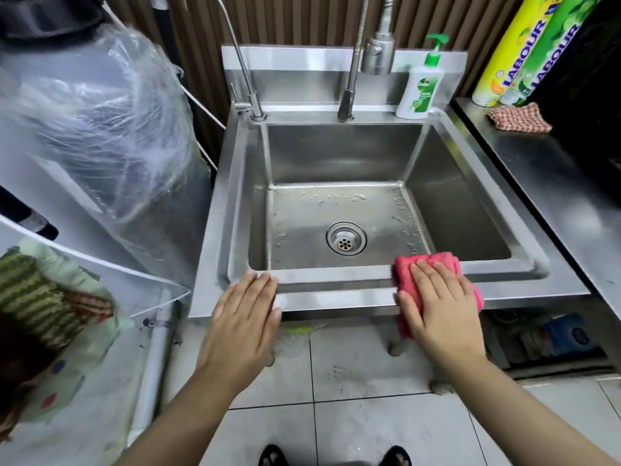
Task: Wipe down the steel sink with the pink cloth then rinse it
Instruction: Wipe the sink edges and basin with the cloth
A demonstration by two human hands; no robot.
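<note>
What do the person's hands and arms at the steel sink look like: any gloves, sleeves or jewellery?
The left hand and right hand are ungloved, and no ring shows on the fingers. No watch or bracelet shows at either wrist. The left forearm and right forearm are uncovered to the frame's edge, with no sleeve in view. The nails are too blurred to judge.

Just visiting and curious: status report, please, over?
Left hand flat on front rim of square stainless steel sink. Right hand presses folded pink cloth onto same rim. Nothing in the way.

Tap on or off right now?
Off. No stream falls from the tap; the sink holds only scattered droplets, no pooled water.
</note>
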